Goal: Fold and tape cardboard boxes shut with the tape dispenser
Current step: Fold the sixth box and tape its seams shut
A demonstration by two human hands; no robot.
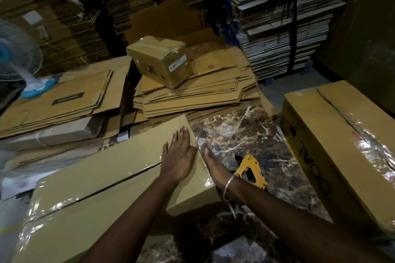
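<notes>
A long brown cardboard box (102, 179) lies across the marbled table (241, 134), with clear tape along its centre seam. My left hand (178, 156) lies flat on the box's top near its right end, fingers straight. My right hand (213, 166) presses flat against the box's right end face, where the tape folds over the edge. The yellow tape dispenser (250, 172) lies on the table just right of my right wrist, held by neither hand.
A second taped long box (342, 147) sits at the right. A small taped box (160, 60) rests on a pile of flattened cartons (198, 92) behind. More flat cartons (64, 96) and a fan (19, 53) are at the left. Stacked cardboard fills the background.
</notes>
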